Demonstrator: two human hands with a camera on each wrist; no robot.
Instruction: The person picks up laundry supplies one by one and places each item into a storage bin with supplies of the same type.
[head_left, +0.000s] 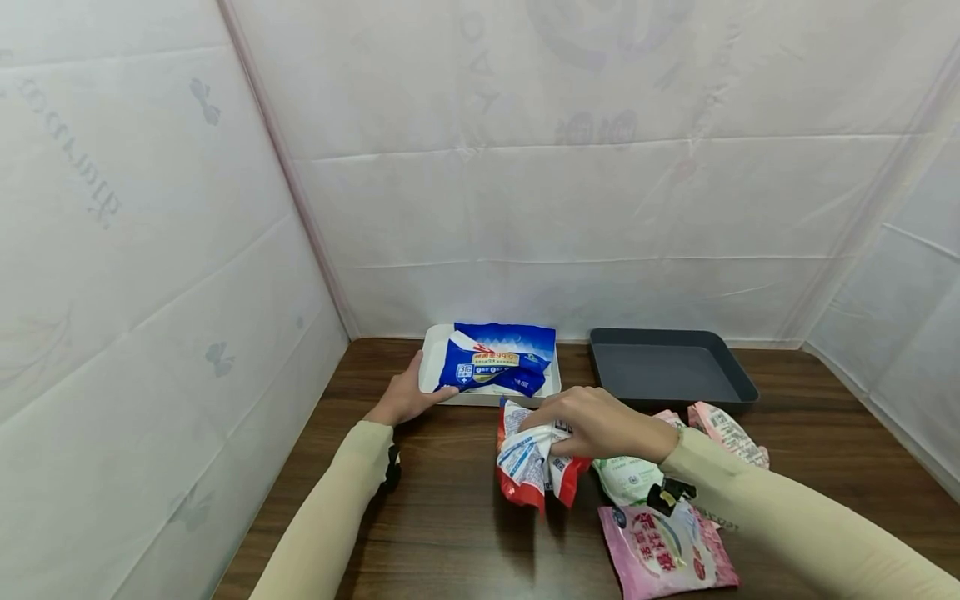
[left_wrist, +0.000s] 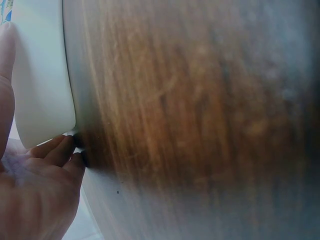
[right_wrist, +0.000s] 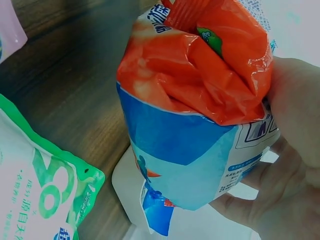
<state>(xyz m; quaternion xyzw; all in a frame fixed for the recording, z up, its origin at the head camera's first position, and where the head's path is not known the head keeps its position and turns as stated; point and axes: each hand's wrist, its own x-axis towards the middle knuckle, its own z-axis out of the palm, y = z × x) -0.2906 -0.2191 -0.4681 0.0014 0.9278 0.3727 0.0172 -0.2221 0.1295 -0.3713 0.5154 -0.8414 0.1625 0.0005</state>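
My left hand (head_left: 405, 396) holds the near left corner of a white tray (head_left: 435, 350), its thumb along the front and its fingers at the left side. In the left wrist view the tray's white wall (left_wrist: 42, 75) stands between thumb and fingers. Blue printed plastic pouches (head_left: 495, 367) lie in that tray. My right hand (head_left: 600, 421) grips a red, white and blue plastic pouch (head_left: 525, 458), crumpled and hanging above the table just before the tray. In the right wrist view this pouch (right_wrist: 185, 135) shows its red and blue front, with the thumb and fingers on its side.
A dark grey tray (head_left: 667, 367) stands at the back right. Near my right forearm lie a green and white pouch (head_left: 630, 479), a pink pouch (head_left: 667, 554) and a pink and white pouch (head_left: 727, 433), partly overlapped. White sheeting (head_left: 525, 208) hangs behind the wooden table (head_left: 435, 517).
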